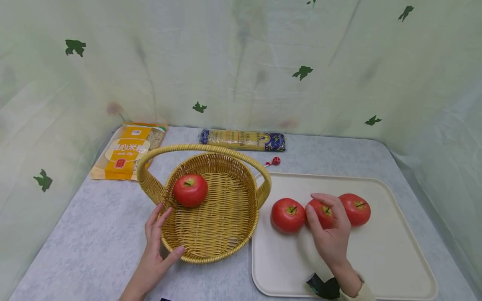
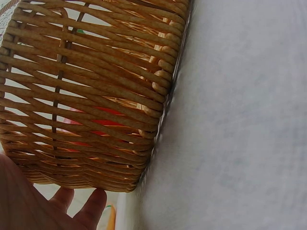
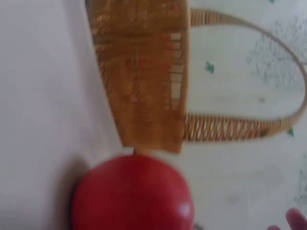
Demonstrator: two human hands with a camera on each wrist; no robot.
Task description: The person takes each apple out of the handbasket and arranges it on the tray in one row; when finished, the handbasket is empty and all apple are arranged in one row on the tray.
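Note:
A wicker basket [image 1: 214,209] with a tall arched handle holds one red apple [image 1: 190,190]. My left hand [image 1: 153,246] is at the basket's near left side, its fingers spread along the wall and thumb by the front rim. In the left wrist view, fingertips [image 2: 93,206] rest by the woven wall. Three more apples sit in a row on the beige tray [image 1: 391,259]: a left apple [image 1: 288,215], a middle apple [image 1: 323,212] and a right apple [image 1: 355,209]. Above the middle apple is my right hand [image 1: 333,236], thumb and fingers apart, partly hiding it.
Behind the basket lie a bag of grain [image 1: 128,152], a long packet of noodles [image 1: 242,140] and a red lollipop [image 1: 276,161]. The tray stands right beside the basket. A pale curtain [image 1: 241,75] with green leaf shapes hangs round the table.

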